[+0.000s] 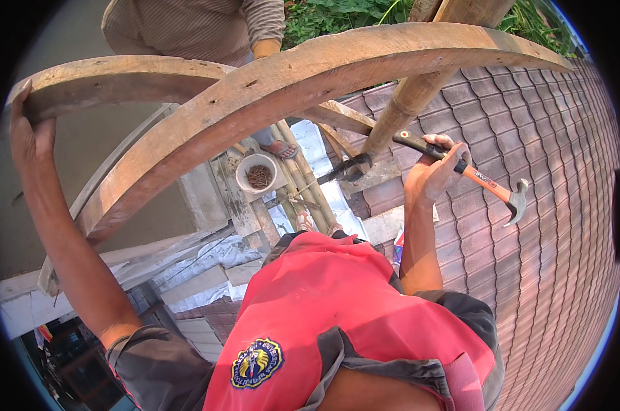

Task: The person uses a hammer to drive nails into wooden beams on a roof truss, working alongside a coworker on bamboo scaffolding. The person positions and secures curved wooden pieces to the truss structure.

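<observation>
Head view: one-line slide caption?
Left hand grips a wooden beam; right hand holds a claw hammer over roof tiles.

A white bowl of nails [258, 175] sits below, near another person's sandalled foot [281, 148], beside brown roof tiles [549, 226].

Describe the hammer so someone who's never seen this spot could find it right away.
Start at the brown tiled roof on the right side. Above it, the right hand grips a hammer by the middle of its handle. It stands out by that orange and black handle and the steel claw head pointing down over the tiles; everything around it is bare wood, like the beam, or bamboo.
</observation>
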Available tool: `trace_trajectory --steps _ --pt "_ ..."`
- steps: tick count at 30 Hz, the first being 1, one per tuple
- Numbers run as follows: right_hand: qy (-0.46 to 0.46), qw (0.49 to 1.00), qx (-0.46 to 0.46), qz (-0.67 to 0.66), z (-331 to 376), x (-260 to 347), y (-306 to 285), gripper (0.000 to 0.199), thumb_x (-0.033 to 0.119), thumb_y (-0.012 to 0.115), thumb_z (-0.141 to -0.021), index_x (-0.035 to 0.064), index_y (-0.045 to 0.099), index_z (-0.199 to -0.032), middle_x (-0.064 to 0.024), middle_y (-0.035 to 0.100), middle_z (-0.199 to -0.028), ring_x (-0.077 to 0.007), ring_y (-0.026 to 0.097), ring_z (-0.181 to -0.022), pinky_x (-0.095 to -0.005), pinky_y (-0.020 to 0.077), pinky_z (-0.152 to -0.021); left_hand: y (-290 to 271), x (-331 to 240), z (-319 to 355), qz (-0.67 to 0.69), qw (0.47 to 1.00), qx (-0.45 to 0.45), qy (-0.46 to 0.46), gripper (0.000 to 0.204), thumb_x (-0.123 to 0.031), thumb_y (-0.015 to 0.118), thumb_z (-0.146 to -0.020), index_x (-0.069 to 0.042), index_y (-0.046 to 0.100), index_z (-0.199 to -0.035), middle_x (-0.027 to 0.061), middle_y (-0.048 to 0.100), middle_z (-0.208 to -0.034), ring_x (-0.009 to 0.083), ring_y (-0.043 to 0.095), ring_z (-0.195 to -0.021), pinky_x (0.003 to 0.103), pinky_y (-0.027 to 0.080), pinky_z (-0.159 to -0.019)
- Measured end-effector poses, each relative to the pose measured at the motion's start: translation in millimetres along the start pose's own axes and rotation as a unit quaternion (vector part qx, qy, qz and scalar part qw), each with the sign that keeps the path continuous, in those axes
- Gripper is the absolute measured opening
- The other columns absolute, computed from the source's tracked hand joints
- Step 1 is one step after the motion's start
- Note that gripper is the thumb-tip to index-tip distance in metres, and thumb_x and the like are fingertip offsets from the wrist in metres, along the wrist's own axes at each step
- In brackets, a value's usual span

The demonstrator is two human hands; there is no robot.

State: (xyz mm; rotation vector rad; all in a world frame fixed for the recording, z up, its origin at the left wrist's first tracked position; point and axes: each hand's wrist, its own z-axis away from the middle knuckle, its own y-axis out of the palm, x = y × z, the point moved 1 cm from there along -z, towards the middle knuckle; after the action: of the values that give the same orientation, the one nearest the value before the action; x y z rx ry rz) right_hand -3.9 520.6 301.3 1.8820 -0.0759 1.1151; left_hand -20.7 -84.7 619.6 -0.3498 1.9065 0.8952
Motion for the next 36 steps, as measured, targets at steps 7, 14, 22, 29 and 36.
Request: trace_trajectory --steps 7,14,22,29,36 --pt "0.376 0.912 0.018 0.161 95 -73 -85 0.023 0.03 0.068 -0.111 0.0104 0.055 -0.111 0.0042 0.045 -0.069 -0.0082 0.043 -0.054 -0.0275 0.0386 -0.05 -34 -12 -36 -0.036 0.999 0.011 0.002 0.06 0.003 0.08 -0.089 0.01 0.054 -0.142 0.0192 0.06 -0.142 0.0359 0.057 -0.137 0.052 0.042 -0.126" --pt "0.496 0.81 0.222 0.219 160 -134 -52 0.037 0.04 0.068 -0.109 0.0071 0.059 -0.123 0.0004 0.06 -0.082 -0.0092 0.058 -0.066 -0.0278 0.0503 -0.059 -65 -25 -62 -0.07 0.996 0.058 -0.012 0.059 -0.001 0.079 -0.09 0.009 0.052 -0.142 0.0186 0.059 -0.14 0.0346 0.056 -0.136 0.052 0.04 -0.126" --pt "0.561 0.828 0.0 0.019 167 -217 15 0.074 0.044 0.058 -0.113 0.0245 0.015 -0.17 -0.0142 0.063 -0.12 -0.0301 0.075 -0.09 -0.0432 0.0651 -0.083 -35 -17 -46 -0.029 0.999 0.014 -0.016 0.051 -0.001 0.077 -0.092 0.008 0.056 -0.137 0.0156 0.061 -0.133 0.0327 0.057 -0.13 0.046 0.041 -0.122" --pt "0.527 0.847 -0.069 -0.018 156 -221 28 0.05 0.043 0.057 -0.114 0.0152 0.034 -0.147 -0.017 0.06 -0.13 -0.0353 0.075 -0.1 -0.0509 0.067 -0.086 -50 -31 -49 -0.042 0.998 0.033 -0.035 0.046 -0.005 0.078 -0.093 0.007 0.059 -0.134 0.0149 0.061 -0.131 0.0299 0.057 -0.127 0.046 0.041 -0.121" --pt "0.503 0.859 -0.094 -0.027 143 -251 29 0.063 0.039 0.064 -0.111 0.0171 0.031 -0.16 -0.0187 0.054 -0.144 -0.037 0.074 -0.109 -0.0537 0.0707 -0.084 -46 -31 -54 -0.031 0.997 0.055 -0.051 0.044 -0.008 0.079 -0.094 0.006 0.061 -0.13 0.0142 0.063 -0.129 0.0293 0.058 -0.127 0.046 0.039 -0.123"
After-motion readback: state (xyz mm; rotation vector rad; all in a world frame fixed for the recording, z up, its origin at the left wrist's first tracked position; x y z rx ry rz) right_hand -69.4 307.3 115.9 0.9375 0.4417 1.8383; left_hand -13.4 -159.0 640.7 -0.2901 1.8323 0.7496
